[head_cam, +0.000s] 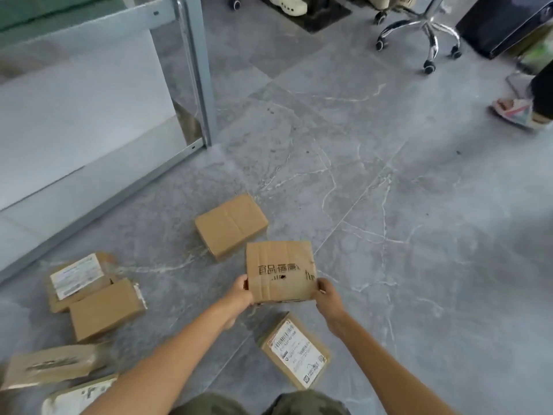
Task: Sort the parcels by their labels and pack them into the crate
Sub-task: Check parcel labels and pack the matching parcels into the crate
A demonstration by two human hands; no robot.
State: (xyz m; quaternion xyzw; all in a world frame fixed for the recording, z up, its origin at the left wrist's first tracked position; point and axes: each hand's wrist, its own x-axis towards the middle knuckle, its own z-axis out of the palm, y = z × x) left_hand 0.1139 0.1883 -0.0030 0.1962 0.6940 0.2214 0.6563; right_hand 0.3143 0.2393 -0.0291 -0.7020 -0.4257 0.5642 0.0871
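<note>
A brown cardboard parcel with black printed characters [279, 269] is held above the grey floor. My left hand [239, 292] grips its lower left corner and my right hand [327, 293] grips its lower right corner. A plain brown parcel [230, 226] lies on the floor just beyond it. Below my hands lies a parcel with a white shipping label [294, 351]. To the left several more parcels lie together, one with a white label facing up [77, 275] and a plain one [104, 308] overlapping it. No crate is visible.
A metal shelf frame [199, 70] with a white panel stands at the upper left. An office chair base [425, 31] on castors stands at the top right. A person's sandalled foot [516, 110] is at the right edge.
</note>
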